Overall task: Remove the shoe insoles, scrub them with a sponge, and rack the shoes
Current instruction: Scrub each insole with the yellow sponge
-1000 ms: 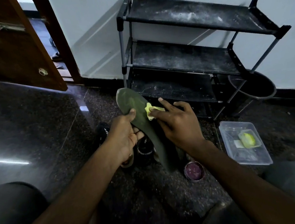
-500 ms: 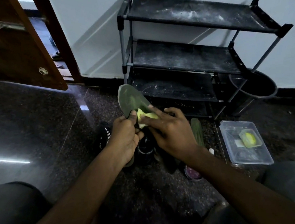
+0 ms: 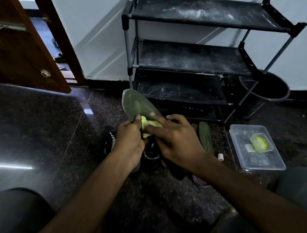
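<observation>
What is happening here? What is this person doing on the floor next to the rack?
A person sits on the floor in front of a black shoe rack and cleans a shoe insole. The left hand grips the green insole, and the right hand holds a yellow sponge against its surface. A second insole lies on the floor to the right. The black shoes stand on the floor below the hands, not yet on the rack.

Glossy speckled stone floor (image 3: 44, 129) — dusty matt rack shelves (image 3: 190, 61), clear plastic box (image 3: 275, 163).
</observation>
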